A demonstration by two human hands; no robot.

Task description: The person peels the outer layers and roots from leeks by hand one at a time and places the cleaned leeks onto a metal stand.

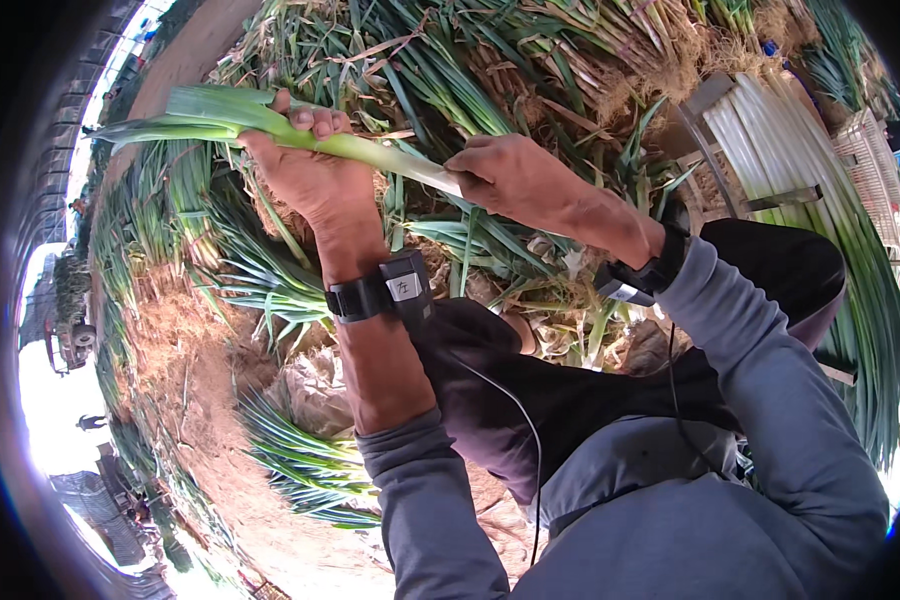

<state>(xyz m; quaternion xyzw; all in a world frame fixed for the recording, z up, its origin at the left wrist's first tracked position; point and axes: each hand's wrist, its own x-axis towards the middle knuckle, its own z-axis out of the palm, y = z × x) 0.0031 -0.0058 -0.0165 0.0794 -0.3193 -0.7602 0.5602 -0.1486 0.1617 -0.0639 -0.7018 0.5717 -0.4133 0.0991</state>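
Note:
A single leek point(400, 160) stretches across in front of me, its green leaves at the left and its pale shank at the right. My left hand point(315, 170) wraps round it where the green begins. At the white end, my right hand point(515, 180) has its fingers closed on the shank, hiding the tip. Beneath both hands lies a heap of uncleaned leeks point(460, 90) with long green leaves and some dry, brown ones. Farther right, a bundle of cleaned white leeks point(775, 140) rests on a metal-barred stand point(708, 150).
Root ends of piled leeks point(660, 60) face me at the far right. A pale plastic crate point(867, 165) stands beyond the white bundle. Loose leeks point(310, 465) lie on the brown soil point(210, 400) at my left. Peeled scraps point(595, 330) surround my foot. A vehicle point(73, 335) shows at the far left.

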